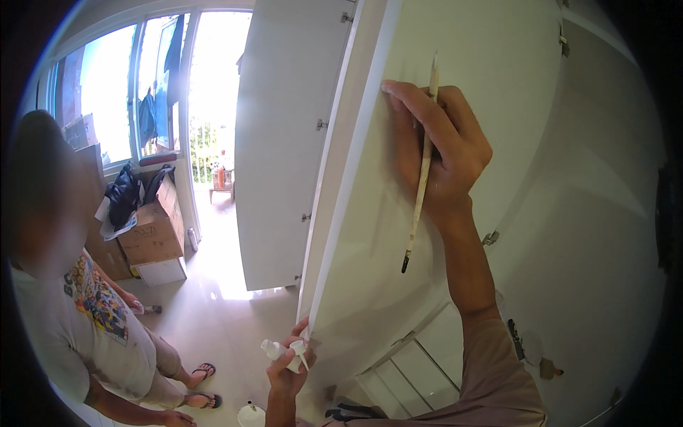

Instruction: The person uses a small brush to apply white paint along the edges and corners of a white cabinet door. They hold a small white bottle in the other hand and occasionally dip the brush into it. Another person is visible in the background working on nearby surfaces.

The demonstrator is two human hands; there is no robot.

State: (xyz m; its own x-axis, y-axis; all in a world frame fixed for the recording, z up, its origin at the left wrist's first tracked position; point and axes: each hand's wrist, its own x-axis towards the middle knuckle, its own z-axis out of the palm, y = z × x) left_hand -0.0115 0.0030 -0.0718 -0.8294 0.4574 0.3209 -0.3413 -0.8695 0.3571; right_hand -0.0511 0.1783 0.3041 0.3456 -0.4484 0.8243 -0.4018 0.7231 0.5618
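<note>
My right hand (445, 146) is raised against a pale cabinet panel (348, 235), its fingertips at the panel's white edge. Held between those fingers is a slim paintbrush (422, 178) with a stained, light handle. One end of it is pale and pointed and aims up; the other is black and hangs down. Lower down, my left hand (284, 373) is closed round a small white bottle (272, 349), near the foot of the same panel edge. A white cap with a thin spout (299, 350) shows at its fingers; whether it is joined to the bottle I cannot tell.
A tall white door (284, 142) with hinges stands beyond the panel. At left is another person (107, 313) in sandals. Cardboard boxes (153, 228) with dark bags sit by the window. Below me are a metal ladder-like frame (413, 363) and a white round container (250, 414).
</note>
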